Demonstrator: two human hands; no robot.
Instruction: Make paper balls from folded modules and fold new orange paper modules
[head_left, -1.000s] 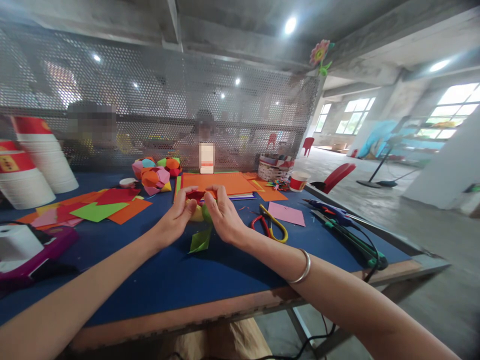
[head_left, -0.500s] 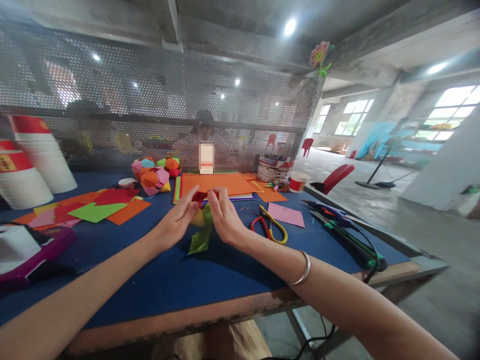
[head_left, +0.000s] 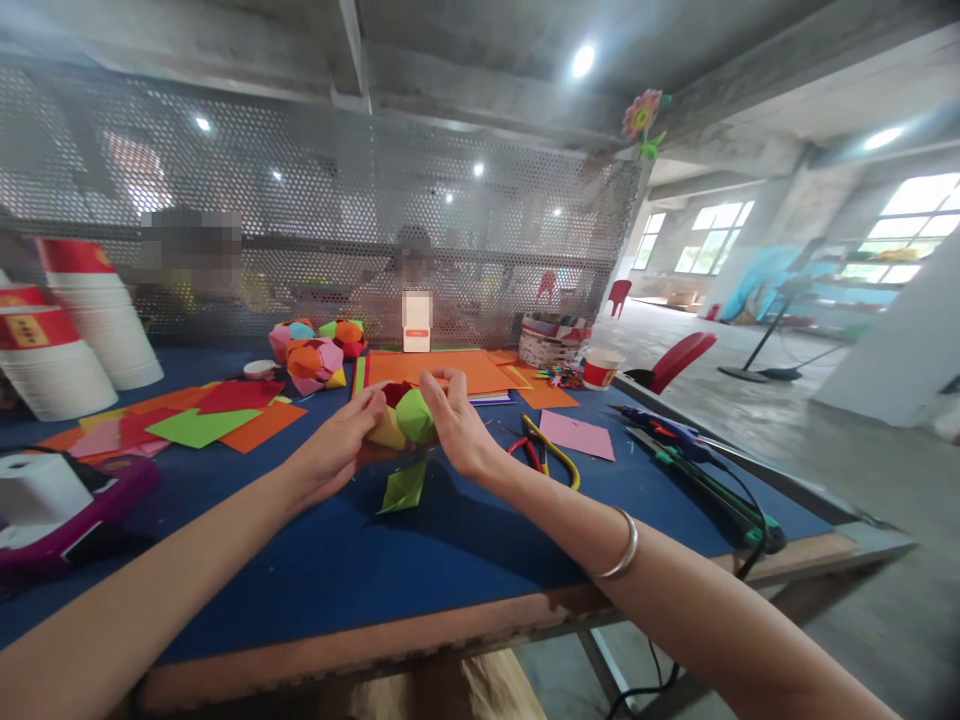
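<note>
Now the left hand (head_left: 337,445) sits further outward, baring more of the ball (head_left: 389,430): yellow, green, dark red on top. Its fingers pinch one side, the right hand's (head_left: 459,425) the other, inside the desk's (head_left: 315,570) front edge.

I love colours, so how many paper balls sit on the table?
3 in view: a pink-and-blue ball, a green-and-orange ball to its right, and an orange-and-pink ball in front. Others may hide behind. The held paper piece isn't counted.
</note>
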